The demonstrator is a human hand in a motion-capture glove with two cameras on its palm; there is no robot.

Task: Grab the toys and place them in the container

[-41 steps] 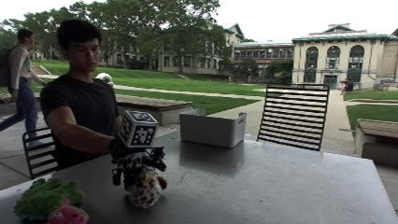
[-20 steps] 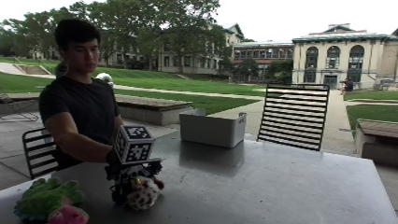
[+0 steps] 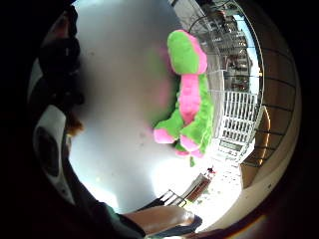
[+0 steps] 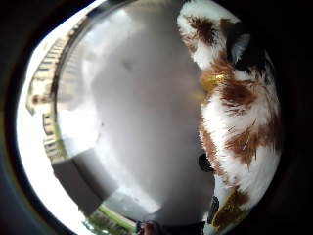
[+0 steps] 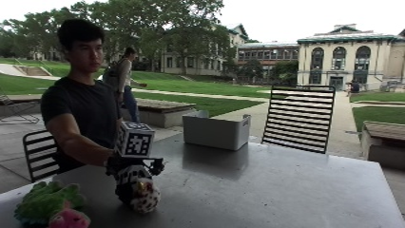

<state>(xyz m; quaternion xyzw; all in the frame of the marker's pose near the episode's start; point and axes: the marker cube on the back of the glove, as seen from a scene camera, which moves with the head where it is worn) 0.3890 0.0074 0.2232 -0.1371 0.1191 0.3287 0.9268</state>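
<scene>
Nothing in the container yet — right hand grip curled around spotted plush on desk; green dinosaur left.

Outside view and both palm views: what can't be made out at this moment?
- Gloved right hand: fingers hidden by rig, so grip on the brown-and-white plush is unclear.
- Green-and-pink plush: cut by the frame edge in the outside view.
- White container: its wall hides the inside.
</scene>
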